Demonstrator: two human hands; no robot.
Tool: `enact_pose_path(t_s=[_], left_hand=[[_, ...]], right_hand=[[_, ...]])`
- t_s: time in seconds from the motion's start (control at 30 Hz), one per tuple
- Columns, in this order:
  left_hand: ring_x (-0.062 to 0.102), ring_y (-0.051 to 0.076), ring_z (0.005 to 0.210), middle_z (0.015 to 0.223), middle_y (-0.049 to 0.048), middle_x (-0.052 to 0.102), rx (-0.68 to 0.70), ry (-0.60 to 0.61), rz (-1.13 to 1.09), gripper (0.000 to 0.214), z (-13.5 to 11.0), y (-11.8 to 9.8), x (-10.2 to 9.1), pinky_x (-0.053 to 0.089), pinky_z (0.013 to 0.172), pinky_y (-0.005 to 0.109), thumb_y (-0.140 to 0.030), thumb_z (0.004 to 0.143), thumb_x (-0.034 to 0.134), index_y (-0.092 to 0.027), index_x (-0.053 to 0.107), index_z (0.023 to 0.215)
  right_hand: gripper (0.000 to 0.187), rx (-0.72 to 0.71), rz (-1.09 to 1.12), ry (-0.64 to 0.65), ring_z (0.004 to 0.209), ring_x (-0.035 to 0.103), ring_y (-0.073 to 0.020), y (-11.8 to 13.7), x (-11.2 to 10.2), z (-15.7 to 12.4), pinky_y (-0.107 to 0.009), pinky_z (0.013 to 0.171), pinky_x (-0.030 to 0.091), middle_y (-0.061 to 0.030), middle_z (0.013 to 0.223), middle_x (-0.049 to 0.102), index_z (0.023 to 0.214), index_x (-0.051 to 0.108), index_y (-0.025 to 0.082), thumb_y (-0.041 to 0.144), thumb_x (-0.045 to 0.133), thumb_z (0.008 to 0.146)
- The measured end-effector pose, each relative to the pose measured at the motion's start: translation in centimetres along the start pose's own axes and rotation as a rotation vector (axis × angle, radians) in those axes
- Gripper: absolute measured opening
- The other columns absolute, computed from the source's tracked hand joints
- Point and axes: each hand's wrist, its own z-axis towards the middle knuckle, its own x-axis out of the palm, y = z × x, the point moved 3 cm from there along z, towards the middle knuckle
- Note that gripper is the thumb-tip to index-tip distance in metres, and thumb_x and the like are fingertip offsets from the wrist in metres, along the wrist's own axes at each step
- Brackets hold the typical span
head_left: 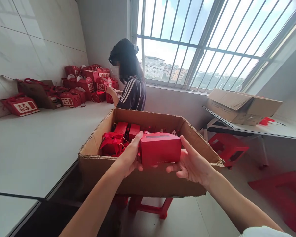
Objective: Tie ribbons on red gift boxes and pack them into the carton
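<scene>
A red gift box [160, 148] is held level between my two hands, over the near wall of a large open cardboard carton [96, 159]. My left hand [132, 154] grips its left end, thumb on the upper edge. At the right end, my right hand [189, 161] has its thumb on the top corner and its fingers curled below. Inside the carton lie several more red boxes, among them a ribbon-tied box [112, 143] just left of my left hand. The held box hides part of the carton's contents.
A co-worker [133, 89] stands beyond the carton, hands at a pile of red gift boxes [88, 82] on the white table [51, 141]. At right, another carton [246, 107] rests on a table, with red stools [228, 148] below. A red stool [150, 207] stands under my carton.
</scene>
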Motion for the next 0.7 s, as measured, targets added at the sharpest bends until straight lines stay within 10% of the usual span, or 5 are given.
enact_pose_path(t_s=[0.13,0.3,0.43,0.57,0.7], left_hand=[[0.066,0.018,0.050,0.089,0.0098,0.070,0.063,-0.013,0.014,0.061,0.4,0.2,0.6,0.036,0.024,0.018,-0.057,0.089,0.034,-0.019,0.036,0.136],[0.066,0.023,0.092,0.134,0.0139,0.051,0.511,-0.251,0.294,0.074,0.6,0.3,2.3,0.059,0.063,0.032,-0.050,0.089,0.043,-0.025,0.004,0.147],[0.037,0.035,0.132,0.140,0.0169,0.046,0.766,-0.437,0.984,0.074,0.2,1.9,2.3,0.030,0.107,0.057,-0.053,0.085,0.052,-0.017,0.028,0.144],[0.044,0.037,0.124,0.125,0.0180,0.058,0.708,-0.658,1.413,0.044,-0.4,4.9,0.4,0.023,0.105,0.061,-0.045,0.088,0.049,-0.015,0.060,0.119],[0.056,0.029,0.100,0.109,0.0125,0.065,0.732,-0.660,1.505,0.035,-0.8,6.5,0.0,0.034,0.094,0.052,-0.039,0.089,0.048,-0.014,0.062,0.110]], right_hand=[[0.063,-0.065,-0.036,-0.105,0.073,0.071,-0.0167,0.2,0.0,0.3,-0.022,0.059,0.057,-0.0148,0.100,0.070,0.120,0.057,0.014,0.065,0.038,0.087],[0.051,-0.405,-0.249,-0.322,0.071,0.067,-0.0177,1.2,-2.2,1.4,-0.028,0.064,0.056,-0.0093,0.083,0.070,0.098,0.063,0.016,0.060,0.041,0.085],[0.067,-0.644,-0.902,-0.759,0.078,0.066,-0.0228,5.8,-6.6,1.9,-0.035,0.068,0.053,-0.0101,0.089,0.070,0.110,0.059,0.017,0.061,0.014,0.088],[0.056,-0.496,-1.409,-1.103,0.094,0.063,-0.0290,11.5,-11.1,3.1,-0.039,0.082,0.047,-0.0161,0.098,0.069,0.102,0.063,0.013,0.056,0.031,0.086],[0.041,-0.276,-1.604,-1.113,0.100,0.061,-0.0346,13.8,-13.3,6.9,-0.041,0.085,0.043,-0.0211,0.096,0.069,0.088,0.068,0.010,0.047,0.052,0.081]])
